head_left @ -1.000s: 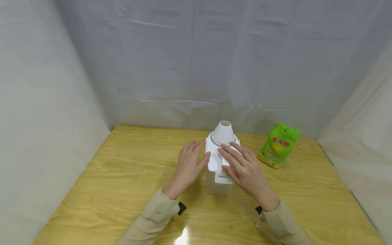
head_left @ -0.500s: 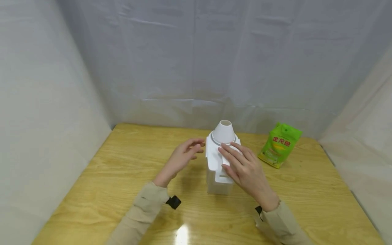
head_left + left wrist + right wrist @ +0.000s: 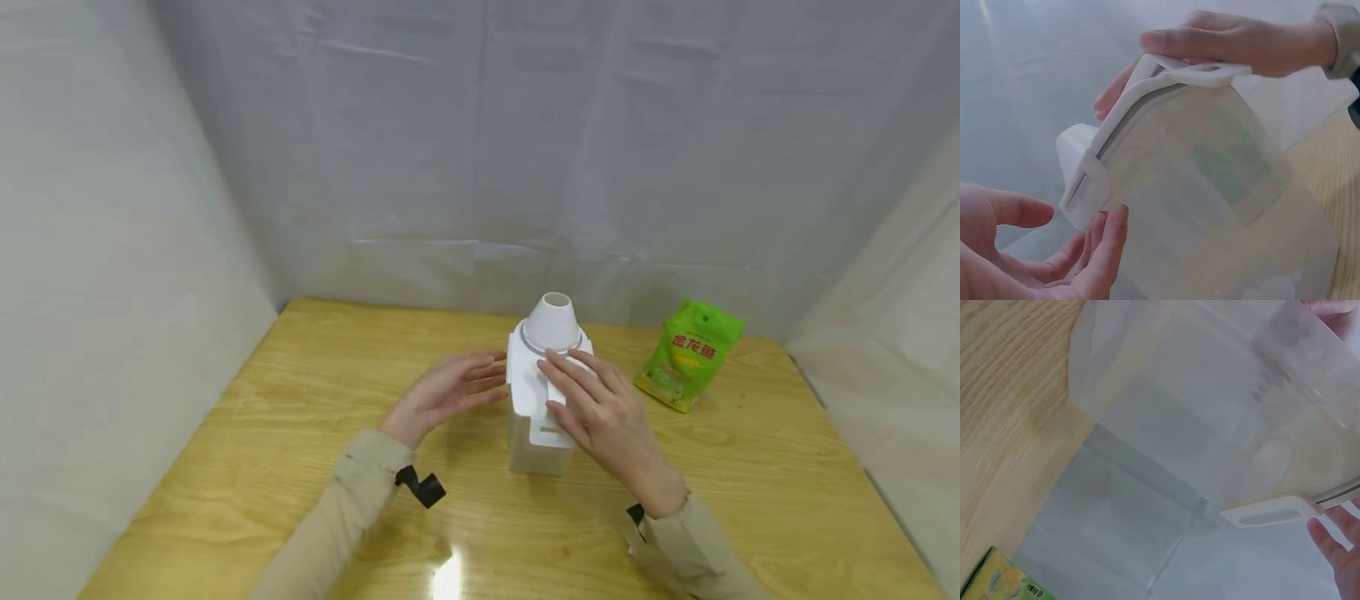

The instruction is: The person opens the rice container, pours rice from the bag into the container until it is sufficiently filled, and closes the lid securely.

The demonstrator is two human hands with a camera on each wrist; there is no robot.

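A tall translucent plastic storage container [image 3: 534,460] stands upright on the table. Its white lid [image 3: 527,387] carries a white cone-shaped top [image 3: 553,318] with a round opening. Beside the container's left side is my left hand [image 3: 452,390], fingers extended. In the left wrist view, its thumb and fingertips are spread around the lower end of a white side latch [image 3: 1088,194]; contact is unclear. My right hand [image 3: 603,408] rests across the lid with relaxed fingers, near the front tab [image 3: 550,432]. The right wrist view shows another side latch [image 3: 1269,512] close to the right fingertips.
A green bag [image 3: 686,358] with red lettering stands tilted at the back right of the wooden table [image 3: 300,400]. A pale grey curtain [image 3: 420,167] hangs behind the table, with white sheets [image 3: 90,292] at both sides.
My left hand has come off the container's left edge, moved slightly left, then back close beside it with fingers straighter. The right hand has stayed on the lid.
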